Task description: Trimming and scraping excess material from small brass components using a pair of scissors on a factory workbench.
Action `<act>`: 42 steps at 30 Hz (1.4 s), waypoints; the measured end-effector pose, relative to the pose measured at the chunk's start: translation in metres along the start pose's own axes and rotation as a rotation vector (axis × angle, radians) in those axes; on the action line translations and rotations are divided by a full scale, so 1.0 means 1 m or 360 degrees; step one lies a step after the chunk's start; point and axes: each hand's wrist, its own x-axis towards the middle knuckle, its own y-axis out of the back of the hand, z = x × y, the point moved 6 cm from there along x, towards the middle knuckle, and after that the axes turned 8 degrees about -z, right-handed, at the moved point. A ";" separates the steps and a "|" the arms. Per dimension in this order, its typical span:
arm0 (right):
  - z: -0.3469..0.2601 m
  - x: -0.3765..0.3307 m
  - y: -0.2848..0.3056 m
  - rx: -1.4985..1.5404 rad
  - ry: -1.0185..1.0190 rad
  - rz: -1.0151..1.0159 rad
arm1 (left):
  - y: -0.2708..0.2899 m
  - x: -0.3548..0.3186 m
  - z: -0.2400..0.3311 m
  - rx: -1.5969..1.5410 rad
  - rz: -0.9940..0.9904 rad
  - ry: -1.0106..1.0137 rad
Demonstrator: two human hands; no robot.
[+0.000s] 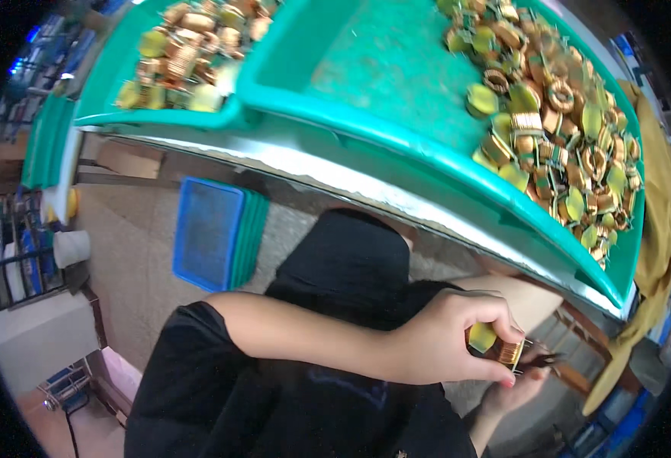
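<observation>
Left hand (pixel 446 336) pinches a copper-wound toroid coil (pixel 496 347) firmly; right hand (pixel 515 385) beneath, grip unclear. Held below the surface's near edge (pixel 427 206), a slip could drop it floorward.

The big green tray (pixel 396 130) has a bare stretch of floor at its left half, open to a reaching hand; its right half is heaped with wound copper coils (pixel 561 130). The second green tray (pixel 114 91) to the left is crowded with coils too. Under the metal table edge (pixel 335 172), both hands work close to the lap, where room looks tight, though the view bends there
</observation>
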 end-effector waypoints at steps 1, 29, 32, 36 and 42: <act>-0.012 0.009 -0.006 -0.0018 0.0034 0.0075 | 0.003 0.002 0.006 -0.0029 -0.0017 0.0101; -0.026 0.030 -0.023 -0.0408 0.0117 -0.0148 | 0.192 0.039 0.282 -0.0373 0.0519 -0.0587; -0.026 0.033 -0.023 -0.0431 0.0118 -0.0187 | 0.233 0.037 0.288 0.0169 0.0835 -0.0480; -0.029 0.039 -0.028 -0.0488 0.0156 -0.0235 | 0.267 0.028 0.289 0.1291 0.1087 -0.0142; -0.028 0.042 -0.029 -0.0585 0.0149 -0.0310 | 0.253 0.039 0.278 0.2629 0.1105 0.0417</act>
